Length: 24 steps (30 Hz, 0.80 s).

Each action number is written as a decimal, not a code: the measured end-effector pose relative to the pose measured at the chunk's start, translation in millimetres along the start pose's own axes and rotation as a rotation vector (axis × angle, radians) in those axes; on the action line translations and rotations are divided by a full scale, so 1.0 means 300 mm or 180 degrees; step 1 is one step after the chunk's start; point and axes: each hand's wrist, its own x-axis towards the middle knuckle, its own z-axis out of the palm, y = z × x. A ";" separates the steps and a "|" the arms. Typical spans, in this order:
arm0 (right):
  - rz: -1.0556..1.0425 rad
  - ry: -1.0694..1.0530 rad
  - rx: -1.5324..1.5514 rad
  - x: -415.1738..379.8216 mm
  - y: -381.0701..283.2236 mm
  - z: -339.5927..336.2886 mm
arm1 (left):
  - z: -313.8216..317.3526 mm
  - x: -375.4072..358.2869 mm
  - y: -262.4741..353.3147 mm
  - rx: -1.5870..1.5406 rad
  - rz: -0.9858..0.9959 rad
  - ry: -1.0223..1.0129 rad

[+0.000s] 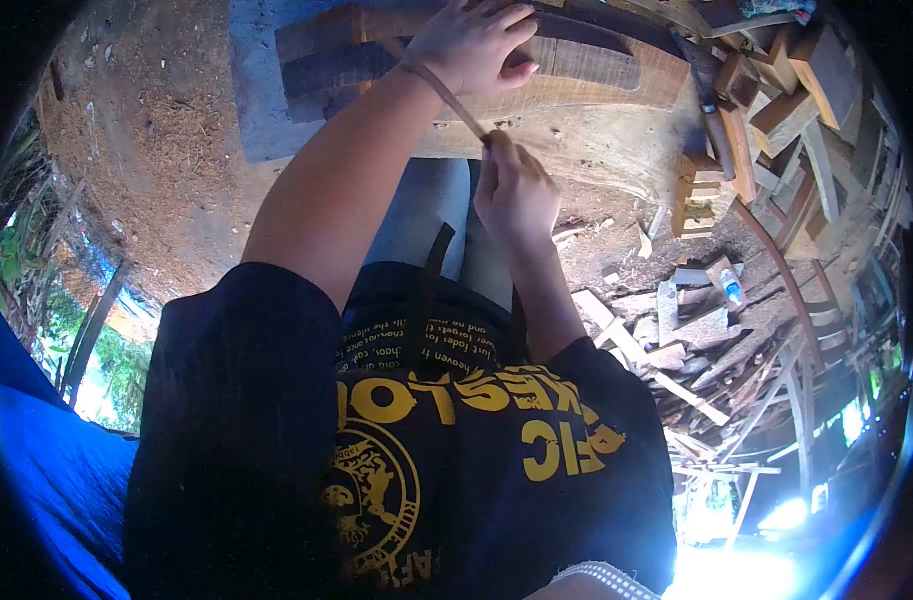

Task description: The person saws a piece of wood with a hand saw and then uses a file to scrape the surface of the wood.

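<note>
My left hand [468, 48] lies on a curved wooden piece [586, 62], its fingers spread apart and pressing down near the far side. Thin and brown, a long wooden stick [454, 103] runs diagonally past my left wrist. Its near end is wrapped in the closed fingers of my right hand [517, 192]. Dark wooden pieces [326, 70] lie side by side to the left of my left hand, partly covered by the forearm. Beneath them is a larger pale wooden board [616, 125] with a rough edge toward me.
Wood blocks [781, 120] are piled at the right. Scrap strips [686, 345] litter the ground below them, with a small bottle [730, 287] among them. Sawdust-covered ground [156, 130] spreads at the left. A blue cloth or sheet [56, 480] hangs at lower left.
</note>
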 end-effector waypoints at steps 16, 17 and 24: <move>0.0917 -0.2453 0.4673 0.043 0.123 -0.105 | 0.081 -0.011 -0.034 0.0062 0.0180 0.0414; 0.1688 -0.3687 0.6707 0.035 0.112 -0.152 | 0.082 -0.014 -0.035 0.0067 0.0175 0.0410; 0.2452 -0.5112 0.4960 -0.023 0.019 -0.120 | 0.001 0.006 -0.008 0.0002 -0.0098 -0.0299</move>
